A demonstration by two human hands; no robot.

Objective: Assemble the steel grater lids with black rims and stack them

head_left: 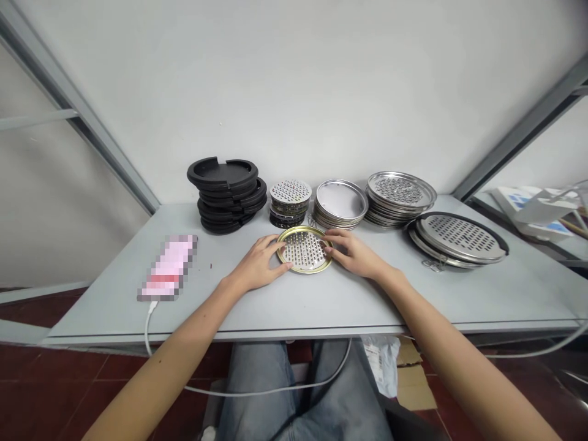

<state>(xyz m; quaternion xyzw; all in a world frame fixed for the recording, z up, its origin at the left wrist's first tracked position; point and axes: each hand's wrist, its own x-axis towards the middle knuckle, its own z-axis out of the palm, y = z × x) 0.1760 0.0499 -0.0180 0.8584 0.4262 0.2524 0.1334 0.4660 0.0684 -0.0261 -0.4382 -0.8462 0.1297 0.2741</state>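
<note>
A round grater plate [303, 250] with a gold-coloured rim lies flat on the table in front of me. My left hand [260, 264] grips its left edge, thumb on the near side and fingers on the far side. On the opposite edge, my right hand [356, 252] holds the rim with its fingertips. Just behind it stand a stack of small grater discs [291, 193] and a stack of shallow metal lids [340, 201]. Whatever lies under the plate is hidden.
Black rings [223, 174] are stacked at the back left. Larger grater plates [399, 191] stand at the back right, with black-rimmed graters [462, 236] nearer. A phone [169, 266] with a white cable [147, 324] lies left. Metal frame posts [87, 122] flank the table [321, 312].
</note>
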